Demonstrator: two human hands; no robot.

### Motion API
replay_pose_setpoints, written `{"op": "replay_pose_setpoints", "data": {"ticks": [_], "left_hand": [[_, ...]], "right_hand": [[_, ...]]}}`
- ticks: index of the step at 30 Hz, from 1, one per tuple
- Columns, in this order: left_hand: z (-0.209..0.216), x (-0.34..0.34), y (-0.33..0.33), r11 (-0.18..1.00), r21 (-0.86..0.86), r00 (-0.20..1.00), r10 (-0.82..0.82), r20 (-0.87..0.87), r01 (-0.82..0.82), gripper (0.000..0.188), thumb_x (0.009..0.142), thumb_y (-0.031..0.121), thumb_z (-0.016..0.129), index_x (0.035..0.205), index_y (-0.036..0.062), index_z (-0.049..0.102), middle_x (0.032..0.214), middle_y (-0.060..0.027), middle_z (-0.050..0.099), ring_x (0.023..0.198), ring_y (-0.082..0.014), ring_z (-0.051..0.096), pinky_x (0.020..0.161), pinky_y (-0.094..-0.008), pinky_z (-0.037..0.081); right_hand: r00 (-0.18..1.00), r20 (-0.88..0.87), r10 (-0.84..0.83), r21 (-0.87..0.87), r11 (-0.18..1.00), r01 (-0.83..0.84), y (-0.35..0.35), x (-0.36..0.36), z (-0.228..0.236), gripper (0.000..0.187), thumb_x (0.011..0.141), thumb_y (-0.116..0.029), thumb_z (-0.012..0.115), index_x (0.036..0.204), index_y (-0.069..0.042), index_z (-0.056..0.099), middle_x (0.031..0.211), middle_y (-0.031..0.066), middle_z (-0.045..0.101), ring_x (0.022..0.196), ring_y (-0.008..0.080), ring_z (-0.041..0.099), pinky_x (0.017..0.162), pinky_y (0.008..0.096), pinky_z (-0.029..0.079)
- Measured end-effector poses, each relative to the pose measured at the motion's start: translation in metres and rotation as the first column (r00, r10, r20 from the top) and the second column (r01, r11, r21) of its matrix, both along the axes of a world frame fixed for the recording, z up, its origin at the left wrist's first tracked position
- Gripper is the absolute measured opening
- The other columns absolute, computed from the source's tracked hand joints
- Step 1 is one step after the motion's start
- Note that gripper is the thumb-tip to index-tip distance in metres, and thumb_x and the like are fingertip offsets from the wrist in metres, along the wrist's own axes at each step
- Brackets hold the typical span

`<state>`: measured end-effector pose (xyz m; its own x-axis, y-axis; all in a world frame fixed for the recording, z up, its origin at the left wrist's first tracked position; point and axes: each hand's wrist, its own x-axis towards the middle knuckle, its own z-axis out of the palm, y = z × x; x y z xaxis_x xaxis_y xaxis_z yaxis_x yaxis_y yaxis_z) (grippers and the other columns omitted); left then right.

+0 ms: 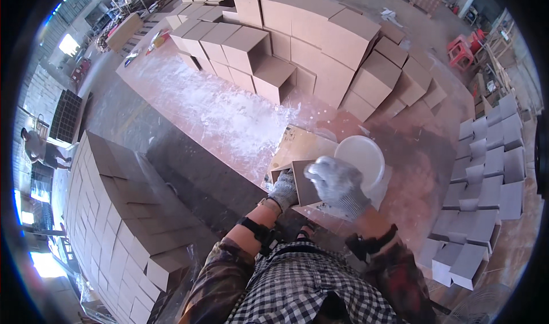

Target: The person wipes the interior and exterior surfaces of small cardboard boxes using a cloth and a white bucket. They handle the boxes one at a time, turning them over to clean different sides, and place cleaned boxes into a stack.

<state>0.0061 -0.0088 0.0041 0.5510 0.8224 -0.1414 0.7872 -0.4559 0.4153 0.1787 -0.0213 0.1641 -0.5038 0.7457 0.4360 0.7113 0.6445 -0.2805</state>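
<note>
My left hand (pixel 284 190), in a grey knit glove, grips a small brown box (pixel 305 183) at its left side. Some of its fingers are hidden within the open side. Just right of the box is my right hand (pixel 338 185), gloved too, with its fingers blurred by motion; whether they hold anything does not show. Beyond the box lies a pale wooden block or board (pixel 302 145) with dark marks. A round white tub (pixel 366 155) stands beside it, partly behind my right hand.
Stacked brown boxes (pixel 311 32) line the table's far side. The reddish tabletop (pixel 191 104) is smeared with white. Another tall stack (pixel 114 221) stands at left, and rows of greyish boxes (pixel 483 189) at right. Red stools (pixel 462 50) and a person (pixel 43 149) are farther off.
</note>
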Motion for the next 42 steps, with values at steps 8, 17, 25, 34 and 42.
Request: {"op": "replay_pose_setpoints", "data": {"ticks": [8,17,25,34,42], "left_hand": [[-0.03,-0.001,0.008,0.999,0.031,0.988,-0.02,0.152,0.016,0.05,0.088,0.041,0.051,0.127,0.0107,0.056,0.125,-0.0158,0.057,0.122,-0.0352,0.048,0.104,-0.046,0.033],[-0.008,-0.016,-0.004,1.0,0.001,0.993,0.009,0.119,-0.009,0.051,0.086,0.04,0.054,0.126,0.0097,0.055,0.13,-0.0169,0.054,0.123,-0.0357,0.047,0.105,-0.0428,0.034],[0.023,0.006,0.009,0.999,-0.018,0.993,0.028,0.117,-0.026,0.055,0.092,0.037,0.05,0.139,0.0099,0.041,0.135,-0.0139,0.049,0.127,-0.0336,0.044,0.105,-0.0398,0.035],[-0.071,-0.019,-0.007,0.956,0.29,0.998,0.035,0.045,-0.046,0.051,0.089,0.038,0.049,0.128,0.0047,0.052,0.125,-0.0156,0.057,0.113,-0.0327,0.056,0.101,-0.0467,0.037],[-0.009,-0.016,-0.001,0.97,0.212,0.949,0.05,0.31,-0.121,0.045,0.087,0.033,0.053,0.123,0.006,0.056,0.124,-0.0151,0.058,0.114,-0.0318,0.055,0.101,-0.0441,0.039]], "right_hand": [[0.996,-0.01,-0.09,-0.013,0.996,0.09,0.062,-0.033,-0.04,0.007,0.08,-0.021,0.063,0.082,-0.014,0.064,0.082,0.0052,0.059,0.074,0.0251,0.06,0.065,0.0394,0.049],[0.994,-0.022,0.108,-0.12,0.987,-0.11,-0.045,-0.009,-0.033,0.008,0.076,-0.018,0.063,0.084,-0.016,0.061,0.081,0.0035,0.053,0.07,0.0233,0.055,0.056,0.0387,0.044],[0.99,0.0,-0.142,0.061,0.988,0.142,0.056,-0.003,-0.053,0.006,0.078,-0.018,0.062,0.077,-0.015,0.057,0.073,0.0046,0.05,0.062,0.0239,0.055,0.054,0.0383,0.045],[0.996,0.081,0.047,-0.056,0.998,-0.042,-0.048,0.017,-0.018,0.013,0.077,-0.023,0.062,0.076,-0.011,0.058,0.074,0.0074,0.054,0.068,0.0247,0.058,0.06,0.0381,0.048],[0.995,-0.093,0.046,0.088,0.995,-0.038,-0.054,0.043,-0.053,0.018,0.076,-0.016,0.068,0.092,-0.008,0.069,0.084,0.0106,0.065,0.074,0.0267,0.062,0.065,0.0392,0.051]]}}
